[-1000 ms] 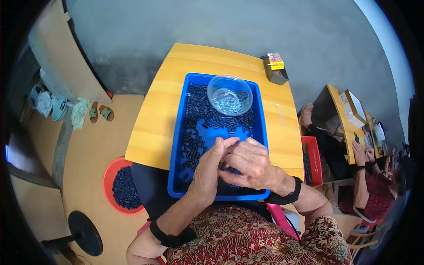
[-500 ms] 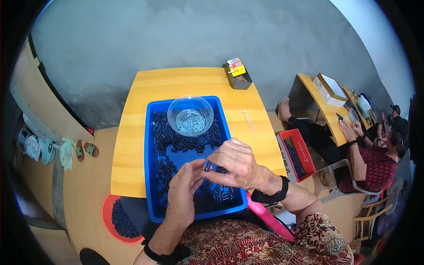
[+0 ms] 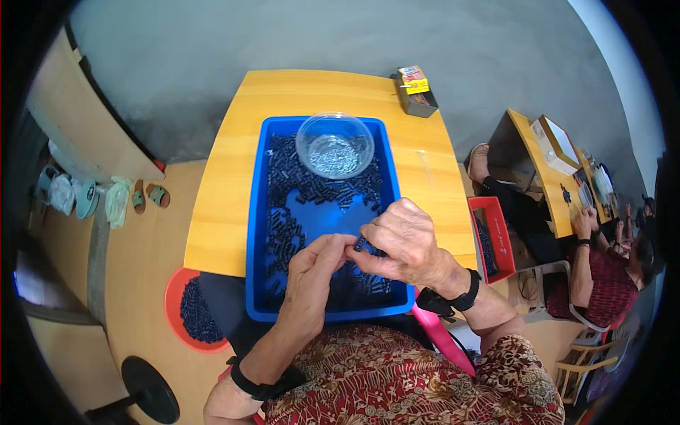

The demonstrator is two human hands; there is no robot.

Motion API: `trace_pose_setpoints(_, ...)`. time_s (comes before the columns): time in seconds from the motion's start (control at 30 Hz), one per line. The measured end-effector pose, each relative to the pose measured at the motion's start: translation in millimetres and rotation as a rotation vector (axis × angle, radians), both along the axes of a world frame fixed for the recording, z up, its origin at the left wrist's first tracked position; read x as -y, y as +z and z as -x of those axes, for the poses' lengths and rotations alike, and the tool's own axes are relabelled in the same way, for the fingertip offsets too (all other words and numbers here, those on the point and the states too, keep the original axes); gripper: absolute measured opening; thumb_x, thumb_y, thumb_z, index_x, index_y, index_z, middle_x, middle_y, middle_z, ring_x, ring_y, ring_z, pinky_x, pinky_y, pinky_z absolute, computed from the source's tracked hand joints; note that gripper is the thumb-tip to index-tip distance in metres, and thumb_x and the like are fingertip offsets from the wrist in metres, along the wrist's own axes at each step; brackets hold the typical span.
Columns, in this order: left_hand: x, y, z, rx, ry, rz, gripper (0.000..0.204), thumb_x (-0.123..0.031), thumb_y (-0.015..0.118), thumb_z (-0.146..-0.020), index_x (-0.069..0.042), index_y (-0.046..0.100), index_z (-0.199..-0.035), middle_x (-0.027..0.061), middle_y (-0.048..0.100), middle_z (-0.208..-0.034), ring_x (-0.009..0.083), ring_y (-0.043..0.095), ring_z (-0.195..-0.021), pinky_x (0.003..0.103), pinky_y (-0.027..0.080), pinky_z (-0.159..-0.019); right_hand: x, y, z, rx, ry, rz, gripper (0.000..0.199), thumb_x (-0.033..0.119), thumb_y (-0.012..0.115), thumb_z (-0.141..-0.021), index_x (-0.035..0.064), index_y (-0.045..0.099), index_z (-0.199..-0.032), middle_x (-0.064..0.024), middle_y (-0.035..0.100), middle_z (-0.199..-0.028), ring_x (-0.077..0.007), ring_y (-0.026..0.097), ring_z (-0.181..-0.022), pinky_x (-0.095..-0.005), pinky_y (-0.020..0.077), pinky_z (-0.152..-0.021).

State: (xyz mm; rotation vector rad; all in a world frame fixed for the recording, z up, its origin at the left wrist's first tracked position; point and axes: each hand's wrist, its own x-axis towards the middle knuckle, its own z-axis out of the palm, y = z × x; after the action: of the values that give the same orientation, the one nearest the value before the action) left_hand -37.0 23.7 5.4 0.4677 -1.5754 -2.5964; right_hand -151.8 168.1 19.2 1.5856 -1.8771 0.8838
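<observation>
The fingers (image 3: 338, 246) of the left hand (image 3: 312, 273) and those of the right hand (image 3: 400, 241) meet tip to tip, pinched narrow on a small dark part (image 3: 366, 246) held just above the blue tray (image 3: 255, 234). Many more dark parts (image 3: 290, 227) lie loose in the tray, and a clear round bowl (image 3: 334, 144) of pale pieces sits at its far end. The tray rests on a yellow bench (image 3: 227, 191) and overhangs its near edge. A small box (image 3: 414, 91) stands at the far right corner. Bare bench runs along both sides of the tray. On the wooden floor at the left lies a red basin (image 3: 177, 312) of dark parts; beyond the bench the floor is grey.
</observation>
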Motion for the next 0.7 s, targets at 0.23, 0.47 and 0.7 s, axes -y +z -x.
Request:
trace_pose_setpoints(0.23,12.5,7.7,-11.3,-0.134,-0.019,0.292,0.012,-0.011,0.066,-0.092,-0.001,0.069,-0.097,-0.0028,0.062,-0.080,0.0023,0.052,-0.076,0.020,0.042,-0.065,8.3,15.1,-10.1,-0.059,0.098,-0.115,0.030,0.013,0.083,-0.068,0.0026,0.066,-0.091,-0.0059,0.061,-0.076,-0.0217,0.058,-0.064,-0.0356,0.0421,-0.057)
trace_pose_setpoints(0.47,79.3,34.5,-83.5,-0.144,0.394,0.471,0.012,-0.005,0.068,-0.090,0.001,0.072,-0.099,0.0039,0.071,-0.089,0.0069,0.063,-0.081,0.022,0.050,-0.073,12.8,25.5,-12.7,-0.036,0.051,-0.209,0.029,0.000,0.077,-0.072,-0.0031,0.066,-0.099,-0.0111,0.064,-0.077,-0.0255,0.061,-0.066,-0.0367,0.0464,-0.060)
trace_pose_setpoints(0.7,201.6,-59.6,-181.5,0.215,0.886,0.461,0.028,-0.012,0.068,-0.092,0.004,0.066,-0.114,0.0106,0.071,-0.102,0.0136,0.066,-0.092,0.029,0.051,-0.086,0.6,24.4,-5.1,-0.033,-0.049,-0.225,0.027,-0.006,0.074,-0.070,-0.0029,0.066,-0.096,-0.0121,0.065,-0.078,-0.0265,0.061,-0.066,-0.0363,0.0471,-0.061)
